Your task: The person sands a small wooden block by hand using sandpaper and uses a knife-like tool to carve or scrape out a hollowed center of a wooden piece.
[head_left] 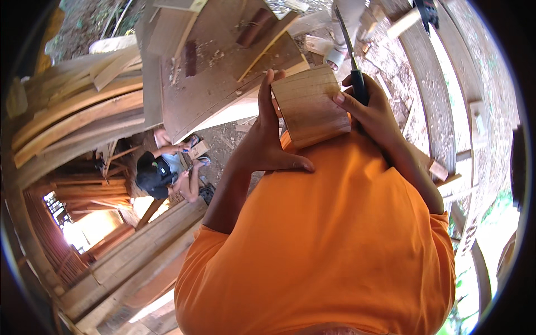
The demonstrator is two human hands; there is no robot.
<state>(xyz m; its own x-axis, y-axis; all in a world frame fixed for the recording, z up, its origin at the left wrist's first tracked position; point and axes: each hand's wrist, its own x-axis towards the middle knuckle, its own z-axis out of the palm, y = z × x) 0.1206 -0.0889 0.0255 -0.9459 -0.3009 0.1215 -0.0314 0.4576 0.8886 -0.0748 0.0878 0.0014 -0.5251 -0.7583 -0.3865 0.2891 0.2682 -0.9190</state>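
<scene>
A pale brown wooden block [312,106] with a slightly curved face and visible grain is held up in front of my orange shirt. My left hand [266,131] grips it along the left side, the fingers reaching up its edge and the thumb stretched out below. In my right hand [371,109] is a tool with a black handle [358,87] and a long narrow metal blade [345,38] pointing up and away. The thumb of that hand also presses on the block's right edge. Whether the blade is a file or a knife, I cannot tell.
A wooden work surface [218,84] with shavings and offcuts stands beyond my left hand. Stacked boards [78,117] lie at the far left. A person [162,170] in a dark top sits low at left, handling a wooden piece. Long planks [427,84] run along the right.
</scene>
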